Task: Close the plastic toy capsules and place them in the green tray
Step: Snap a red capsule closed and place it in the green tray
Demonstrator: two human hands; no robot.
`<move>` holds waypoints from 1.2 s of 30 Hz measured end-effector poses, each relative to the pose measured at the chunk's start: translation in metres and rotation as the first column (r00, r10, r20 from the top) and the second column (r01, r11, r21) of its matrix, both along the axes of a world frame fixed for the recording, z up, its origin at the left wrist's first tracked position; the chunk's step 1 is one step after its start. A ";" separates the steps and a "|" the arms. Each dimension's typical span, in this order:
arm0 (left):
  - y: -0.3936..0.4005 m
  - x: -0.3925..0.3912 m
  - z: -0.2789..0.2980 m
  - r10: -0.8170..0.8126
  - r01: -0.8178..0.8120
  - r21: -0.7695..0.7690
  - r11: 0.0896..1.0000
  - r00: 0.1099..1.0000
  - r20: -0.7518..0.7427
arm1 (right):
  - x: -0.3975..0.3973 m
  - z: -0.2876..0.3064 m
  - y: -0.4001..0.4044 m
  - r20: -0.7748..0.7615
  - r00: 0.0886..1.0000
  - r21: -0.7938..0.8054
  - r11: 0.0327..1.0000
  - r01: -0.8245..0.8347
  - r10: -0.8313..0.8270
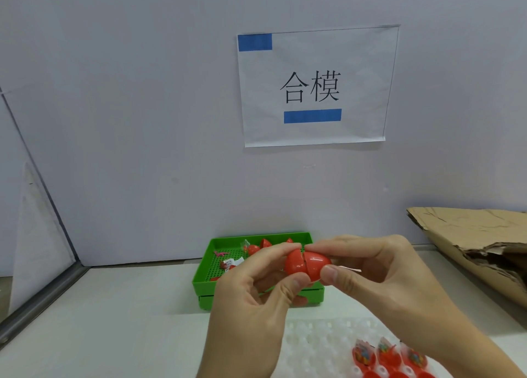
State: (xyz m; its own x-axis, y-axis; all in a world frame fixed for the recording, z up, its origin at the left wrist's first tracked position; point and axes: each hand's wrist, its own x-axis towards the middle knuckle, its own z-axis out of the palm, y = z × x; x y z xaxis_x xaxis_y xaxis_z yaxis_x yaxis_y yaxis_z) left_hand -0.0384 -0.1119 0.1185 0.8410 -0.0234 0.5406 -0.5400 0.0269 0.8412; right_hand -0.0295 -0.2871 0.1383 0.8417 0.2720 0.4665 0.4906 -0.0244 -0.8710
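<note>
Both of my hands hold one red egg-shaped capsule [309, 262] in the air, just above the near edge of the green tray [203, 278]. My left hand [256, 298] pinches the smaller left half between thumb and fingers. My right hand [370, 266] pinches the larger right half. A thin dark seam shows between the two halves. Several red capsule pieces [253, 249], a small pink toy [221, 253] and a wrapped packet [232, 262] lie in the tray. Open red capsule halves with colourful contents [389, 355] stand at the bottom right.
A white dimpled holder [319, 346] at the near right carries the open capsules. Torn brown cardboard [470, 243] lies at the right. A paper sign [313, 87] hangs on the wall behind. A metal rail [40, 300] runs along the table's left side.
</note>
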 end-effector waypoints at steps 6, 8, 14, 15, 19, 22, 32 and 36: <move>0.002 0.000 -0.001 0.000 0.000 0.030 1.000 1.000 0.014 | 0.000 -0.001 0.006 -0.010 0.999 0.044 0.998 0.048 -0.047; 0.003 0.000 -0.001 0.008 -0.010 0.054 0.999 1.000 0.030 | 0.000 -0.001 0.007 -0.014 0.998 0.072 0.995 0.066 -0.065; 0.008 0.000 0.000 0.078 -0.108 0.247 0.963 0.989 0.127 | -0.001 0.000 0.008 0.020 0.998 0.067 0.996 0.063 -0.064; 0.008 0.000 0.000 0.088 -0.122 0.259 0.958 0.986 0.140 | -0.002 0.001 0.008 0.034 0.998 0.062 0.996 0.059 -0.061; 0.008 0.001 -0.003 0.101 -0.132 0.236 0.963 0.985 0.137 | -0.001 0.001 0.007 0.056 0.997 0.060 0.997 0.057 -0.060; 0.008 0.001 -0.004 0.097 -0.128 0.237 0.963 0.986 0.136 | 0.000 -0.001 0.007 0.061 0.995 0.064 0.995 0.077 -0.081; 0.008 0.000 -0.002 0.031 -0.043 0.148 0.988 0.996 0.082 | -0.002 -0.004 0.010 0.054 0.996 0.062 0.996 0.061 -0.065; 0.008 -0.001 0.002 0.051 -0.069 0.155 0.986 0.992 0.117 | -0.002 -0.002 0.010 0.087 0.995 0.036 0.998 0.041 -0.044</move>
